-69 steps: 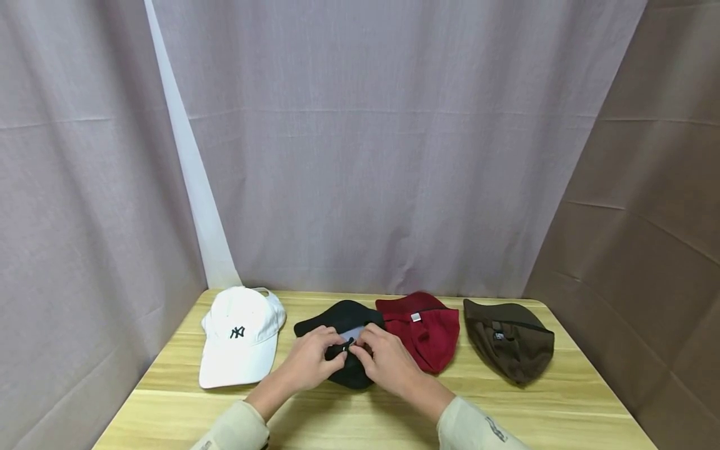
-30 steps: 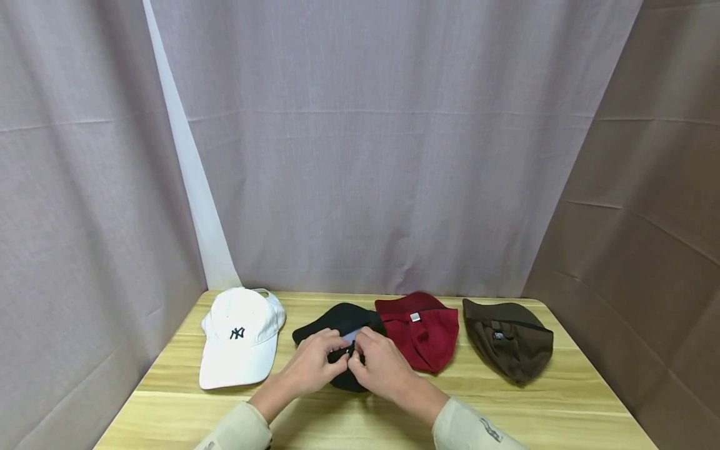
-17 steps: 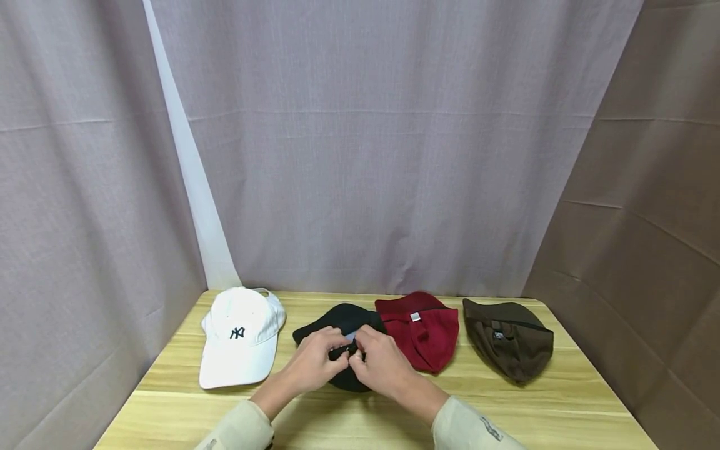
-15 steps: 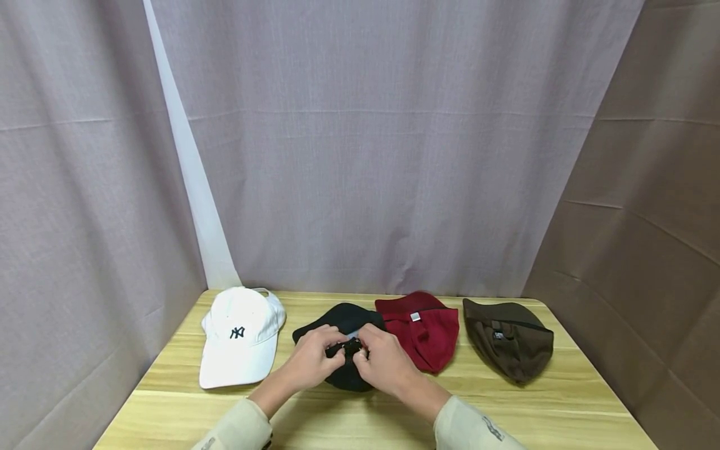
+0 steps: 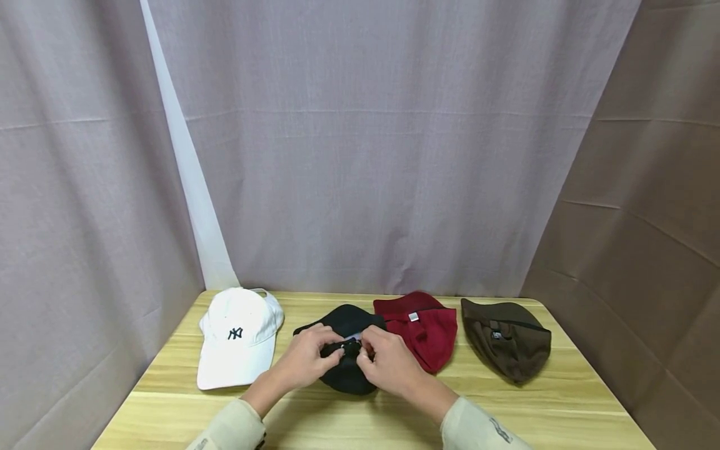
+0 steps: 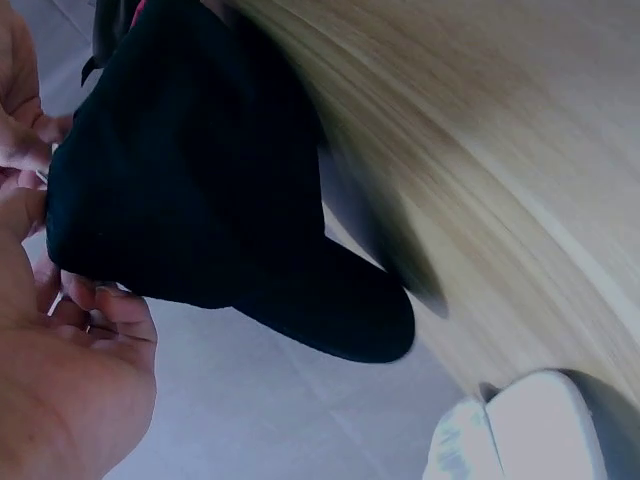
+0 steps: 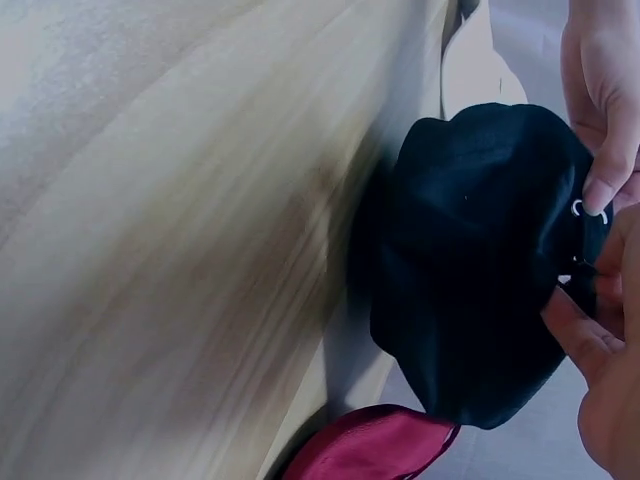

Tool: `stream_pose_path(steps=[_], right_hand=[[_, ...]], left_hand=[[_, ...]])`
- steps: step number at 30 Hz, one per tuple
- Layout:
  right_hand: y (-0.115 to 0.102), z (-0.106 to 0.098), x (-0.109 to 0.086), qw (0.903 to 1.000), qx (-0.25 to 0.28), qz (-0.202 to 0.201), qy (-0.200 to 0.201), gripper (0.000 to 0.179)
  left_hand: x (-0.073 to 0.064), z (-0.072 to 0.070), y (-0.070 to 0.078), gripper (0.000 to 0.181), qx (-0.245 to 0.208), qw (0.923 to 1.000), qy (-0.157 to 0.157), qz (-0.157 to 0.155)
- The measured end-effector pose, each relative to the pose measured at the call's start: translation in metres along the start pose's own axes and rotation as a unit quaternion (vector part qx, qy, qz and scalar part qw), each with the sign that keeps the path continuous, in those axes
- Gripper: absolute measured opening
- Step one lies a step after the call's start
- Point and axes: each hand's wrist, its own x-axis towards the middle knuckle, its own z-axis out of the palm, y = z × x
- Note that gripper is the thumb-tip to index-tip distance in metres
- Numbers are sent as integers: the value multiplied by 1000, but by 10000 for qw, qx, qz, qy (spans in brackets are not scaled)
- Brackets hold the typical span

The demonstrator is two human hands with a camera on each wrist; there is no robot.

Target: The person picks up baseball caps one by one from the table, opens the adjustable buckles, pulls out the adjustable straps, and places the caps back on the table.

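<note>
Both hands work at the back strap of a black baseball cap [image 5: 350, 379], whose brim points away at the far side. The left hand [image 5: 308, 357] pinches the strap's left part between thumb and fingers. From the other side, the right hand [image 5: 390, 362] pinches the strap's right part, its fingertips a short way from the left ones. A small shiny metal piece [image 7: 577, 208] shows by the left thumb in the right wrist view. Seen from the left wrist, the cap's crown [image 6: 190, 170] is held tilted over the table, and the strap is mostly hidden.
A white cap [image 5: 239, 334] with a dark NY logo sits at the left of the wooden table [image 5: 315, 425]. Right beside the black cap lies a red cap [image 5: 430, 340]. Farther right is a brown cap [image 5: 509, 347]. Grey curtains [image 5: 394, 156] stand behind the table.
The fingertips, close together a second ago, have drawn slightly apart, with the left hand shifting left and the right hand right. More of the black cap's strap shows between them.
</note>
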Motion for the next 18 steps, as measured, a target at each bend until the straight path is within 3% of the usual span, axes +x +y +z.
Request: stream_pose_path(steps=[5, 10, 18], right_hand=[[-2, -2, -2, 9991, -52, 217, -373, 16], [-3, -4, -3, 9979, -136, 56, -637, 17], [-4, -4, -1, 9970, -316, -154, -685, 15]], left_hand=[[-2, -2, -5, 9, 78, 9999, 36, 132], [-5, -2, -7, 10, 25, 9999, -88, -77], [-6, -4, -6, 9, -104, 9994, -146, -304]])
